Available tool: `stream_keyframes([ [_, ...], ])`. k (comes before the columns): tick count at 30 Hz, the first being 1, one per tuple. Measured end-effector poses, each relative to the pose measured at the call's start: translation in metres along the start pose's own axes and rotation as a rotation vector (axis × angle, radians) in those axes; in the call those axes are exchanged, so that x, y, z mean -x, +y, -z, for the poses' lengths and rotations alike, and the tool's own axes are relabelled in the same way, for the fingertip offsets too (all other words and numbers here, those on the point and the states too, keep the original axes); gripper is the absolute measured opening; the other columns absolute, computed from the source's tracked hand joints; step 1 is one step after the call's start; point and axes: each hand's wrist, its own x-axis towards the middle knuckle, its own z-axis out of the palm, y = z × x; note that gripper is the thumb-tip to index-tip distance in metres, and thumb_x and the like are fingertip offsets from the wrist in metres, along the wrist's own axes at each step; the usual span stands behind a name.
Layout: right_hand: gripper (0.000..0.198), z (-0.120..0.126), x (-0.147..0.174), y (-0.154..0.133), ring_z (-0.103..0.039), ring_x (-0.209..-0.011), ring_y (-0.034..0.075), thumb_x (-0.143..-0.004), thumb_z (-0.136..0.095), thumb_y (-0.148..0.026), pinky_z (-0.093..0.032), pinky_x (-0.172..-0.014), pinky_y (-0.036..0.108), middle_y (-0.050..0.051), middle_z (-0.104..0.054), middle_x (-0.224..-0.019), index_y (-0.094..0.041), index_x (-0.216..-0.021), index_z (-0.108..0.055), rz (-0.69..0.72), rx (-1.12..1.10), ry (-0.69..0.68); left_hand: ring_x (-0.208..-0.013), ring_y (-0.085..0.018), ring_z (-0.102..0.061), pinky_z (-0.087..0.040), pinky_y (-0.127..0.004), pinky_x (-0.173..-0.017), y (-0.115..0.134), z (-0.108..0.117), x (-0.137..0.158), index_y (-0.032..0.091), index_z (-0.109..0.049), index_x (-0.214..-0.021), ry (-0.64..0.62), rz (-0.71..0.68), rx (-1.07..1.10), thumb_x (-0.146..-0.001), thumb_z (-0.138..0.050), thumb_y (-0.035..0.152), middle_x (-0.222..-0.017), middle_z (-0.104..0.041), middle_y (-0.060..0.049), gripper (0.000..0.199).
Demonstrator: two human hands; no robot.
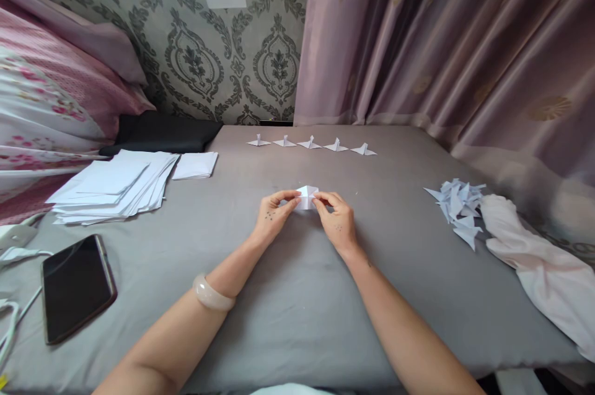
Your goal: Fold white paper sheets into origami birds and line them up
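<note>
Between my two hands is a small folded piece of white paper (pixel 307 198), creased down its middle and held just over the grey cloth. My left hand (pixel 277 212) pinches its left edge between thumb and fingers. On the opposite edge, the thumb and fingers of my right hand (pixel 338 220) are closed in a pinch too. Beyond the hands, several folded white paper cranes (pixel 310 142) stand in a row near the far edge of the table.
Stacks of white paper (pixel 116 184) and smaller sheets (pixel 195 165) lie at the left, with a phone (pixel 77 286) and white cables (pixel 18 320) nearer me. At the right are a heap of folded paper pieces (pixel 458 203) and a pale cloth (pixel 534 265). Curtains (pixel 418 35) hang behind.
</note>
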Motion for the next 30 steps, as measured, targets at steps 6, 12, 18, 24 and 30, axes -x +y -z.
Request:
stream_keyframes([
  [6,0.014,-0.0003,-0.0005,0.0022,-0.062,-0.084,0.016,-0.086,-0.056,-0.027,-0.048,-0.083,0.029,0.002,-0.068,-0.088,-0.023,-0.088,-0.069,0.018,-0.005,-0.01,-0.076,-0.016,-0.059,-0.044,-0.027,-0.076,-0.0021,0.0007,-0.001,0.02,-0.076,-0.083,-0.029,-0.012,-0.031,-0.072,-0.071,0.034,-0.08,-0.071,-0.002,0.018],
  [12,0.014,-0.0011,-0.0006,0.0054,-0.062,-0.084,0.016,-0.087,-0.056,-0.027,-0.048,-0.082,0.03,0.002,-0.067,-0.087,-0.024,-0.087,-0.069,0.038,-0.028,-0.005,-0.076,-0.016,-0.06,-0.046,-0.026,-0.076,-0.0046,0.0015,-0.0021,0.019,-0.076,-0.085,-0.057,-0.025,-0.045,-0.073,-0.071,0.035,-0.08,-0.071,-0.002,0.021],
  [18,0.014,-0.0027,-0.0005,0.0025,-0.063,-0.081,0.015,-0.086,-0.058,-0.03,-0.049,-0.08,0.029,0.002,-0.067,-0.087,-0.023,-0.09,-0.07,0.046,-0.074,-0.019,-0.08,-0.018,-0.063,-0.047,-0.027,-0.079,-0.0034,0.0013,-0.0016,0.017,-0.075,-0.087,-0.126,-0.059,-0.037,-0.074,-0.07,0.038,-0.083,-0.072,-0.004,0.024],
  [24,0.013,-0.0022,-0.0009,0.0031,-0.061,-0.081,0.015,-0.087,-0.057,-0.026,-0.049,-0.079,0.029,0.002,-0.064,-0.086,-0.024,-0.089,-0.07,0.086,-0.085,-0.035,-0.077,-0.016,-0.061,-0.046,-0.026,-0.079,-0.004,0.0009,-0.0021,0.018,-0.074,-0.084,-0.124,-0.125,-0.076,-0.076,-0.069,0.037,-0.082,-0.072,-0.003,0.021],
  [30,0.012,0.0008,-0.0024,0.004,-0.06,-0.088,0.016,-0.086,-0.057,-0.025,-0.048,-0.081,0.03,0.004,-0.06,-0.09,-0.024,-0.087,-0.069,0.117,-0.077,-0.08,-0.074,-0.014,-0.057,-0.044,-0.026,-0.076,-0.0042,0.003,-0.0038,0.019,-0.073,-0.084,-0.143,-0.202,-0.13,-0.078,-0.068,0.033,-0.081,-0.07,-0.003,0.017],
])
